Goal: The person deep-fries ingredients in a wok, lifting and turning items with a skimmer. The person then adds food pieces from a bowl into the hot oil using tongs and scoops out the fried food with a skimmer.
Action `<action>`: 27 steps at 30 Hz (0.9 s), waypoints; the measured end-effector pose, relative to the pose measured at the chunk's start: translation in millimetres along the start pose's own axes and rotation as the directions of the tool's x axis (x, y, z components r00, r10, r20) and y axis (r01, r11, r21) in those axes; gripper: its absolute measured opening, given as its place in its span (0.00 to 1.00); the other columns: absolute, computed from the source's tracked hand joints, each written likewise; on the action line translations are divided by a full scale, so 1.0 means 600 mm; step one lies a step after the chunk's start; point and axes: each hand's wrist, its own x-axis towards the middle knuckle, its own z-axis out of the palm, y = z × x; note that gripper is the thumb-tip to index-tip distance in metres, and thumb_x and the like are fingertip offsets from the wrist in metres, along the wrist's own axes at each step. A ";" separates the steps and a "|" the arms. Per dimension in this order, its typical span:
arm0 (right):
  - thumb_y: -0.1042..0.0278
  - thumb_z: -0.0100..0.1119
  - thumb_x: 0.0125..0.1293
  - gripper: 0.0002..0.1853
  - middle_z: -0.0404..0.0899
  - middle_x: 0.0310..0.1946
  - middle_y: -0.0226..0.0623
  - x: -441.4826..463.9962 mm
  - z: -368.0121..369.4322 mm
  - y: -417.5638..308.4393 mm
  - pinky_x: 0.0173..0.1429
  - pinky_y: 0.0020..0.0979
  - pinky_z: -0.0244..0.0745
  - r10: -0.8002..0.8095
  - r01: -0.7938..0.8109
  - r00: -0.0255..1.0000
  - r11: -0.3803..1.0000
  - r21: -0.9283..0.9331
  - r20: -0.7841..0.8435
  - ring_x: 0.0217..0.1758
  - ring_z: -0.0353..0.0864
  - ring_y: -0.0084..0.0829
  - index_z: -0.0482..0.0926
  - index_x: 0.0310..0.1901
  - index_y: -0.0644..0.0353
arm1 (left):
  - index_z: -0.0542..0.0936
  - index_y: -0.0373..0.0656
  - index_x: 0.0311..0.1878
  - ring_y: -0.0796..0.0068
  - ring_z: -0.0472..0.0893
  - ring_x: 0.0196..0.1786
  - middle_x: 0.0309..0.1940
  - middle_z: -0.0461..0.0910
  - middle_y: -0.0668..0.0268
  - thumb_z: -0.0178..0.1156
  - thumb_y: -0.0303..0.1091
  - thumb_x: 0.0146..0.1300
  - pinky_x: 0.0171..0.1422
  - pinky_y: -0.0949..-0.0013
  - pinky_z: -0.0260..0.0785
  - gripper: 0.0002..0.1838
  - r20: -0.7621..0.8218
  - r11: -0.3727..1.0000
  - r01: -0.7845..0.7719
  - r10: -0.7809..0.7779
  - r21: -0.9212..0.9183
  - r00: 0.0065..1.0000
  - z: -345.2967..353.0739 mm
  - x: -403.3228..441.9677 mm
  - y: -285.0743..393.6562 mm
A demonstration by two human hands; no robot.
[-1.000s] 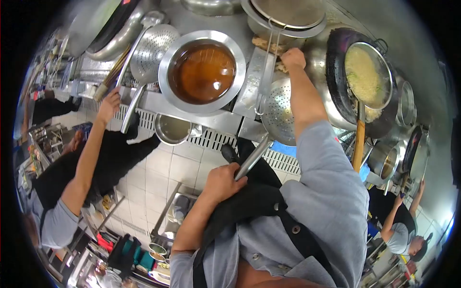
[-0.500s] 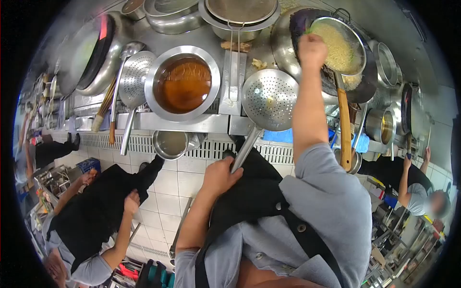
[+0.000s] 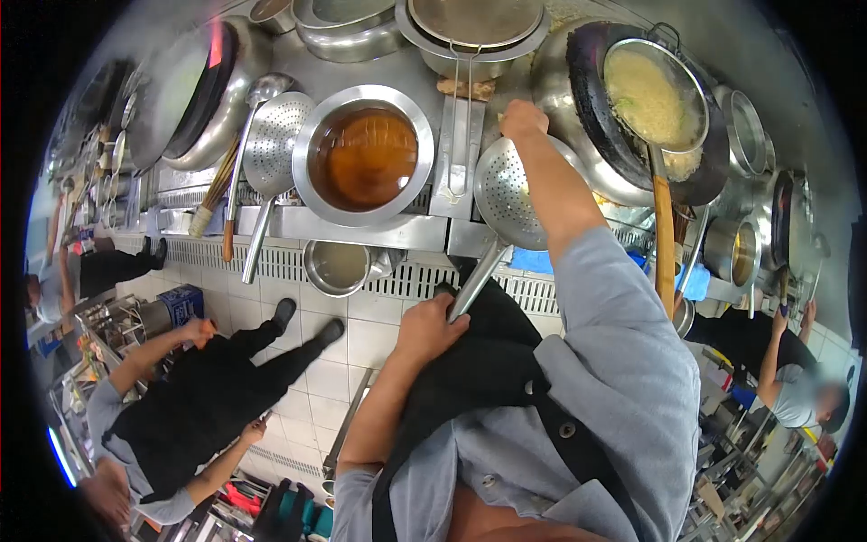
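Note:
My left hand (image 3: 432,330) is wrapped around the metal handle of a perforated skimmer (image 3: 515,203), whose round bowl hangs at the counter's front edge. My right hand (image 3: 524,119) is over the counter just beyond the skimmer's bowl, its fingers closed and pointing down. Whatever they hold is hidden, and my forearm crosses part of the bowl. To the right, a wooden-handled mesh strainer (image 3: 657,95) rests over a dark wok (image 3: 587,90). Pale yellow bits and some green show in the strainer amid bubbling liquid.
A steel bowl of brown liquid (image 3: 370,163) stands left of centre, with another skimmer (image 3: 274,144) beside it. A pot (image 3: 336,266) hangs below the counter edge. One co-worker (image 3: 181,415) stands at left, another (image 3: 795,379) at far right.
My right hand has moved left from above the strainer to the counter behind the skimmer. My left hand keeps its grip. The view has shifted slightly; the left co-worker's legs and arms have moved.

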 end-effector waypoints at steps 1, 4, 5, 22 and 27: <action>0.52 0.65 0.63 0.19 0.87 0.54 0.40 0.003 0.001 0.003 0.64 0.39 0.79 0.015 -0.013 0.999 0.999 0.032 -0.043 0.61 0.84 0.41 0.88 0.50 0.54 | 0.83 0.39 0.44 0.43 0.85 0.41 0.34 0.85 0.47 0.68 0.49 0.59 0.48 0.48 0.76 0.22 -0.013 1.000 -0.001 0.000 -0.012 1.000 0.001 0.000 0.001; 0.56 0.70 0.60 0.21 0.89 0.46 0.42 -0.002 -0.025 0.021 0.56 0.38 0.81 0.024 0.064 0.973 0.926 0.372 -0.229 0.51 0.88 0.41 0.87 0.52 0.58 | 0.83 0.38 0.44 0.43 0.85 0.40 0.33 0.84 0.47 0.68 0.49 0.59 0.47 0.48 0.76 0.22 -0.036 1.000 0.012 -0.012 -0.018 0.999 0.005 -0.004 0.004; 0.59 0.71 0.60 0.17 0.89 0.42 0.39 -0.002 -0.018 0.035 0.51 0.34 0.80 0.066 0.060 0.985 0.729 0.681 -0.158 0.47 0.87 0.34 0.87 0.48 0.59 | 0.83 0.38 0.44 0.43 0.85 0.40 0.32 0.84 0.47 0.68 0.49 0.59 0.47 0.48 0.76 0.22 -0.034 1.000 0.017 -0.017 -0.004 0.999 0.009 0.002 0.001; 0.61 0.74 0.61 0.10 0.80 0.27 0.25 -0.746 0.096 0.346 0.33 0.25 0.70 0.262 -0.143 0.943 -0.244 0.959 0.207 0.32 0.76 0.18 0.84 0.35 0.55 | 0.76 0.34 0.64 0.68 0.80 0.47 0.51 0.81 0.57 0.68 0.31 0.65 0.49 0.66 0.75 0.26 -0.074 0.893 -0.431 0.425 -0.129 0.902 0.091 -0.066 0.021; 0.60 0.75 0.57 0.11 0.80 0.28 0.28 -0.971 0.146 0.484 0.34 0.26 0.71 0.594 -0.047 0.763 -0.342 0.939 0.254 0.31 0.76 0.20 0.83 0.34 0.57 | 0.76 0.33 0.63 0.69 0.80 0.47 0.51 0.81 0.58 0.68 0.30 0.65 0.49 0.67 0.75 0.25 0.280 0.820 -0.569 0.563 -0.066 0.778 0.168 -0.073 0.097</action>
